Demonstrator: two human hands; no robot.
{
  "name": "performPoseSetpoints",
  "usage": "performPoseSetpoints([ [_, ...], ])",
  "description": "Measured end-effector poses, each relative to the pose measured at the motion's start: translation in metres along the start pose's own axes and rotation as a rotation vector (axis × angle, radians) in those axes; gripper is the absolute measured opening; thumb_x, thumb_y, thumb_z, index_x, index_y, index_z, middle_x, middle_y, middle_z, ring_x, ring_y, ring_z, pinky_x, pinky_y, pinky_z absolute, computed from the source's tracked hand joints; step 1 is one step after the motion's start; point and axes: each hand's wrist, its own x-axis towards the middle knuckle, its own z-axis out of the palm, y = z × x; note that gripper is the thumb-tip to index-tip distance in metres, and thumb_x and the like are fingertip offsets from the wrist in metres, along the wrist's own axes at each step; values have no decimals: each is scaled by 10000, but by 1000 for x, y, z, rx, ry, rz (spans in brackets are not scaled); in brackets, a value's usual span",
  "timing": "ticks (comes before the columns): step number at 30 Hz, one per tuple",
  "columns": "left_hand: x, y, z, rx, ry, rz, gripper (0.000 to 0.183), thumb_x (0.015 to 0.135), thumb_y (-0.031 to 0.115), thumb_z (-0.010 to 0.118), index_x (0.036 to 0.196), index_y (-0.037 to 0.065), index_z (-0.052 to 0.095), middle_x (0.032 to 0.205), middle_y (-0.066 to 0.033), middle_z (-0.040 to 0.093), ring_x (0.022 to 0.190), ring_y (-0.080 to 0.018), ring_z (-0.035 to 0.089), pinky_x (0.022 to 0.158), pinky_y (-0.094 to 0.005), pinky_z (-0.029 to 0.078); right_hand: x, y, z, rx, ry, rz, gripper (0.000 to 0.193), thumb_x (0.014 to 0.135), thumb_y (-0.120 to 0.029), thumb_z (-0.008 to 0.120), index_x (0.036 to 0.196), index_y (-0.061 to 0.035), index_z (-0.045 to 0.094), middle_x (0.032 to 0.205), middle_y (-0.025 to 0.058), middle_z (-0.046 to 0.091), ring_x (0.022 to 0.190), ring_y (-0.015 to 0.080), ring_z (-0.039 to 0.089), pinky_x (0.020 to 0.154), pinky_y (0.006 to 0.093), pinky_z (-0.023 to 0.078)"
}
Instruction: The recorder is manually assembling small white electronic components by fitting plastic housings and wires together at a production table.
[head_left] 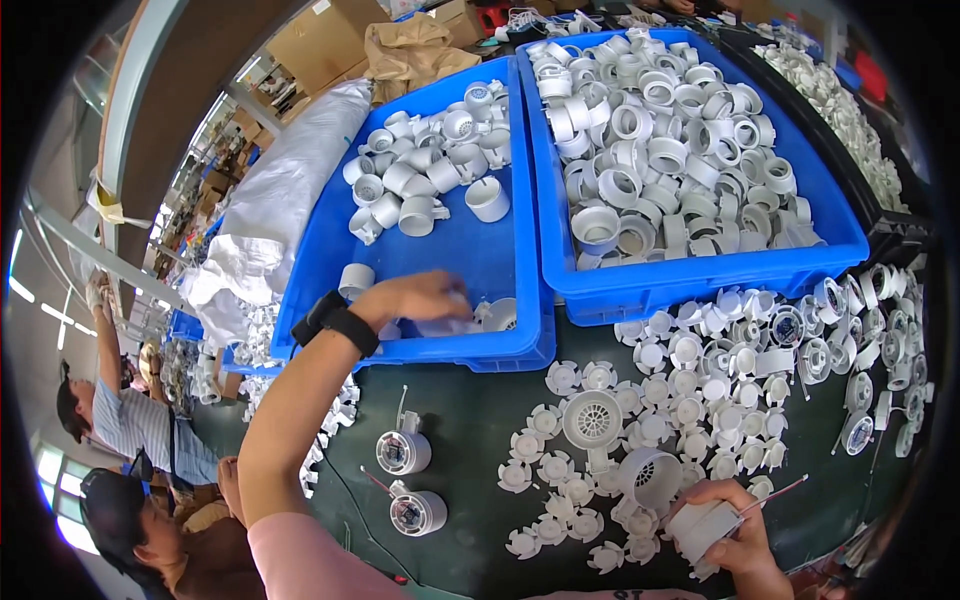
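Note:
My left hand [425,298], with a black band on the wrist, reaches into the near end of the left blue bin [400,352]. Its fingers are smeared by motion beside white plastic cups [498,314], and whether it grips one is unclear. At the lower right my right hand [740,545] is closed around a white cylindrical housing [700,528]. A thin reddish wire [775,496] sticks out from that housing. Just left of it, a white cup with a slotted base [650,478] and a round grille piece [592,420] lie on small propeller-shaped parts [552,468].
A second blue bin [710,262] on the right is heaped with white rings. Two small round motor units [404,452] with wires stand on the dark green table [480,430]. More assembled units [860,390] lie at right. A white sack [290,150] and co-workers [130,520] are at left.

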Motion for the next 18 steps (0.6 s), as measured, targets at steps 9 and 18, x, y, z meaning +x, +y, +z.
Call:
performPoseSetpoints([
  [9,19,36,6,-88,83,-54,559,645,346,697,1088,11,633,1030,-202,646,953,-286,620,812,-373,474,0,-2,0,-25,13,16,626,689,-336,816,1114,8,510,976,218,607,724,262,652,583,327,531],
  [18,47,46,-23,371,416,-256,788,637,391,743,1290,26,495,1069,-239,631,992,-328,614,856,-386,475,3,-6,1,-68,44,44,633,687,-343,814,1113,19,517,989,192,606,732,260,654,602,331,538],
])
